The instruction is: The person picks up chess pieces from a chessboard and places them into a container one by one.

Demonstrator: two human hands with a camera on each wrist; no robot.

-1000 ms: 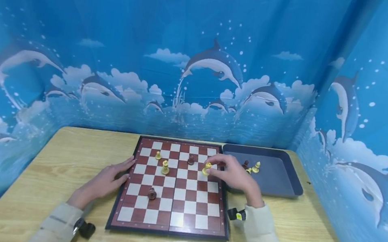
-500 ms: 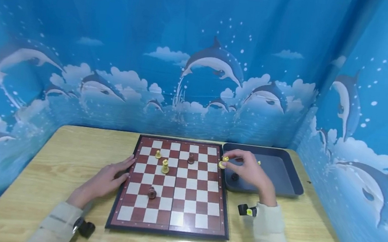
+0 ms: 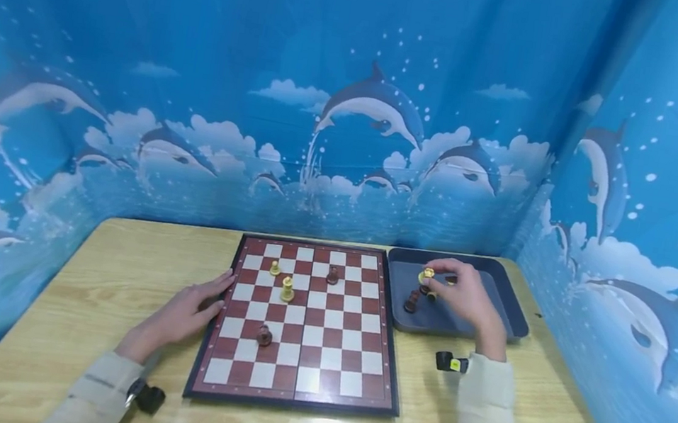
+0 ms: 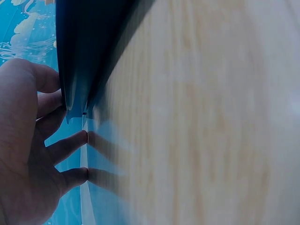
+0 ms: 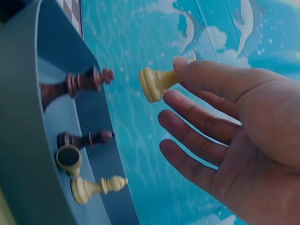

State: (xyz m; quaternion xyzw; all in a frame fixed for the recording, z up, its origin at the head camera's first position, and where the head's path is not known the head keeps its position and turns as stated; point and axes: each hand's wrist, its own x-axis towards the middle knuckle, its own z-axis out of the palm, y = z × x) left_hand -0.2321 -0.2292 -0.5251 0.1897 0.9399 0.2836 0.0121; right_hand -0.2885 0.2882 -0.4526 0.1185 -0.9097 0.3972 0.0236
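My right hand (image 3: pixel 463 296) pinches a yellow chess piece (image 5: pixel 157 84) between thumb and fingertips, above the grey tray (image 3: pixel 508 319). The fingers hide the piece's top in the right wrist view. Below it in the tray stand a brown king (image 5: pixel 86 83), a dark bishop (image 5: pixel 84 139) and a yellow bishop (image 5: pixel 98 187). Another yellow piece (image 5: pixel 69 158) lies with its black base showing. My left hand (image 3: pixel 187 313) rests at the left edge of the chessboard (image 3: pixel 332 362), its fingertips against the dark rim.
On the board stand a small yellow pawn (image 3: pixel 275 269), a taller yellow piece (image 3: pixel 287 290), a brown piece (image 3: pixel 333 275) near the back and another brown piece (image 3: pixel 264 335) towards the front left. A blue dolphin curtain (image 3: pixel 233 83) borders the wooden table (image 3: pixel 114 260).
My right hand has carried the yellow piece from the board's right side, over the rim, to above the tray. The left hand and the other board pieces have stayed in place.
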